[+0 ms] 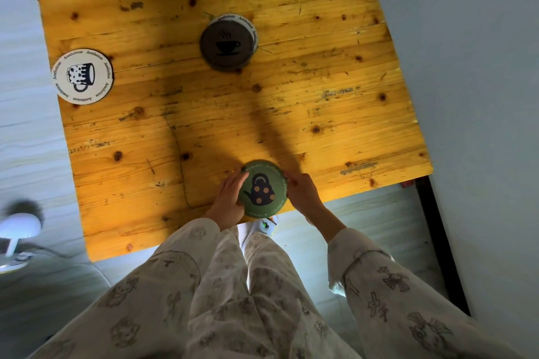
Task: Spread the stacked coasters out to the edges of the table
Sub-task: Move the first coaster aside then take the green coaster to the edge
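Currently held: a green coaster point(262, 188) printed with a dark spotted kettle is sitting between both hands at the near edge of the worktop point(320, 114), its near rim hanging slightly past that edge.
Grip, left: the left hand point(230, 197) is pressing its fingers point(242, 176) against the coaster's left rim, grasping it from the side.
Grip, right: the right hand point(303, 192) is cupping the right rim in the same way, so the two hands are closing on the disc together.
Key relation: the coaster is lying directly between the hands, equally close to each; being round, it has no long axis to line up. It is already at the near edge, so in my judgement it is being set down here and needs only releasing.
Remaining stack: a dark brown coaster point(226, 45) with a steaming cup is lying near the worktop's centre, well apart from the hands, straight ahead. A white-rimmed coaster point(248, 22) is peeking out beneath it, so at least two are waiting there; how many more I cannot tell.
Already placed: a white coaster point(82, 76) with a spotted mug is lying at the left edge.
Likely next reach: judging by the layout, either hand could be reaching forward to the centre stack; the right and far edges are showing no coaster.
Surface: yellow wooden planks, knotted and scuffed, with shadows of the arms falling across the middle.
Room: pale floor point(393, 213) is showing around the worktop, a white lamp point(17, 230) is standing at the left, and patterned sleeves and trousers are filling the foreground.
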The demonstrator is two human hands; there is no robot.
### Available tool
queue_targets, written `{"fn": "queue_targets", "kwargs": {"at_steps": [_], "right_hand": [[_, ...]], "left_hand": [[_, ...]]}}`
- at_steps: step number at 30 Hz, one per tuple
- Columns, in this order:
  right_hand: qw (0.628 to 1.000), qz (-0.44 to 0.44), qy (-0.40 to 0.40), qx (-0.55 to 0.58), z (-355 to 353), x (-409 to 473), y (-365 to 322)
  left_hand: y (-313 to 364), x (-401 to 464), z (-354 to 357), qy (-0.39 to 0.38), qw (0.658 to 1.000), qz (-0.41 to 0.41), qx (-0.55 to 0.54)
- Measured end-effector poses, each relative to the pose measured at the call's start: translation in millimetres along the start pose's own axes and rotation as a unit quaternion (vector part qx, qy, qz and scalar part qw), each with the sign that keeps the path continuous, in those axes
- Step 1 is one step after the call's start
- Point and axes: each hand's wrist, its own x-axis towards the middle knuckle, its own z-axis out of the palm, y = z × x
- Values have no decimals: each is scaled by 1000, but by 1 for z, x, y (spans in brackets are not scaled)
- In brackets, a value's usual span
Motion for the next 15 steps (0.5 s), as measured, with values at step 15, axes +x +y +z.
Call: {"fn": "queue_targets", "kwargs": {"at_steps": [15], "right_hand": [[994,-61,-12,-87,-38,9,-33]], "left_hand": [[6,18,-22,86,996,-15,20]]}}
